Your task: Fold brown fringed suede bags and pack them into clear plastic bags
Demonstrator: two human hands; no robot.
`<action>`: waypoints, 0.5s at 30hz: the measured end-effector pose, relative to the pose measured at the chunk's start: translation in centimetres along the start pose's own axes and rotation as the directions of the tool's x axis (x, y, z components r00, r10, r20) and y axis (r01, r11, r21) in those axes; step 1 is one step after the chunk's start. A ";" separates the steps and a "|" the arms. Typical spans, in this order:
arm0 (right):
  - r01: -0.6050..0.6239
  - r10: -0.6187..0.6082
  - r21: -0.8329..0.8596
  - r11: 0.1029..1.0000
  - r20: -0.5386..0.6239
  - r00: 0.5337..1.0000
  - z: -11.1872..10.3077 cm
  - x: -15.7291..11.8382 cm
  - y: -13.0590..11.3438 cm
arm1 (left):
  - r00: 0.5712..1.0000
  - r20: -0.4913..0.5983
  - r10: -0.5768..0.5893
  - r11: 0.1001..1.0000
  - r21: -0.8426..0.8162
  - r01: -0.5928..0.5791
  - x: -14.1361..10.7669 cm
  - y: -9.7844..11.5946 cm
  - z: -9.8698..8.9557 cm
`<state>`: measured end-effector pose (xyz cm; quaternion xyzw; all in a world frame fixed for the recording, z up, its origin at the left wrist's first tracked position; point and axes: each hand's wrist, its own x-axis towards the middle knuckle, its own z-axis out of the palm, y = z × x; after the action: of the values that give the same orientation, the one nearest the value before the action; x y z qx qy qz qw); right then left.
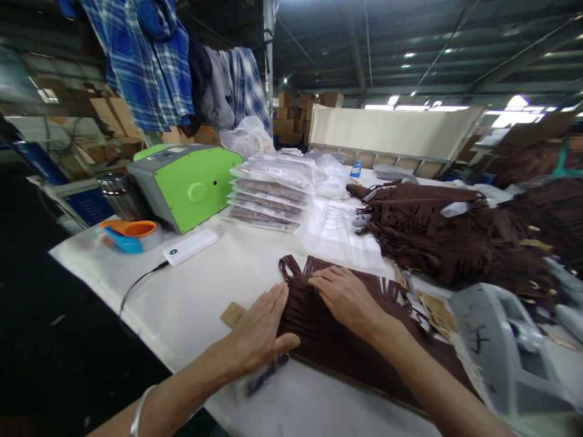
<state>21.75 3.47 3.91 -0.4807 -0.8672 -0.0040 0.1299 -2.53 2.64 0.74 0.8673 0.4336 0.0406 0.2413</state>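
One brown fringed piece (337,340) lies flat and unbagged on the white table (255,261), seemingly midway through handling. The left hand (262,331) and right hand (346,297) lie on it, fingers extended, neither grasping. Beyond stands one stack of bagged packs (271,191) (too overlapped to count), apparently done; one fringed heap (432,233), pieces uncountable, seems left; then one green machine (195,188).

at left i see, from afar, a lime-green and grey box-shaped machine (195,187); beside it, a cylindrical silver metal flask (122,199); above, a hanging blue plaid cloth shirt (148,70).
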 end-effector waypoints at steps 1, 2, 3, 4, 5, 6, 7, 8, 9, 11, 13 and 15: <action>0.038 -0.038 -0.014 0.999 0.024 0.999 0.3 0.6 0.0 | 1.000 -0.004 0.004 1.000 -0.014 -0.004 0.2 0.4 0.4; 0.066 -0.064 -0.030 0.997 0.053 0.997 0.6 1.1 0.0 | 1.000 -0.007 0.001 0.999 -0.032 -0.001 0.5 0.8 0.8; 0.084 -0.080 -0.047 0.995 0.084 0.993 0.8 1.5 0.0 | 1.000 -0.008 -0.005 0.999 -0.052 0.005 0.8 1.1 1.0; 0.097 -0.089 -0.065 0.993 0.112 0.990 0.9 1.7 0.1 | 1.000 -0.008 -0.008 0.997 -0.072 0.008 1.0 1.3 1.1; 0.106 -0.094 -0.084 0.991 0.133 0.987 1.0 1.8 0.3 | 1.000 -0.006 -0.004 0.996 -0.089 0.004 1.2 1.4 1.3; 0.114 -0.099 -0.102 0.988 0.145 0.985 1.2 1.8 0.4 | 1.000 -0.003 0.004 0.995 -0.102 -0.004 1.3 1.5 1.4; 0.121 -0.103 -0.116 0.986 0.145 0.984 1.3 1.7 0.6 | 1.000 0.001 0.013 0.994 -0.112 -0.012 1.3 1.6 1.6; 0.125 -0.108 -0.125 0.984 0.137 0.985 1.5 1.7 0.9 | 1.000 0.006 0.020 0.993 -0.118 -0.019 1.3 1.6 1.7; 0.124 -0.108 -0.129 0.984 0.121 0.987 1.7 1.6 1.2 | 1.000 0.006 0.024 0.992 -0.122 -0.023 1.2 1.6 1.9; 0.092 -0.084 -0.122 0.988 0.072 0.994 2.1 1.4 1.9 | 0.999 -0.018 0.035 0.991 -0.129 -0.037 1.2 1.4 2.1; 0.032 -0.030 -0.095 0.995 0.024 0.999 2.4 1.2 2.7 | 0.997 -0.072 0.032 0.989 -0.145 -0.043 1.6 1.1 2.2; -0.026 0.026 -0.053 0.998 0.001 1.000 2.7 0.9 3.4 | 0.994 -0.114 0.001 0.985 -0.172 -0.020 2.4 0.7 2.0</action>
<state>23.54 6.39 1.08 -0.4954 -0.8605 -0.0250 0.1165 0.01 3.36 -1.08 0.8417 0.4367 0.1284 0.2905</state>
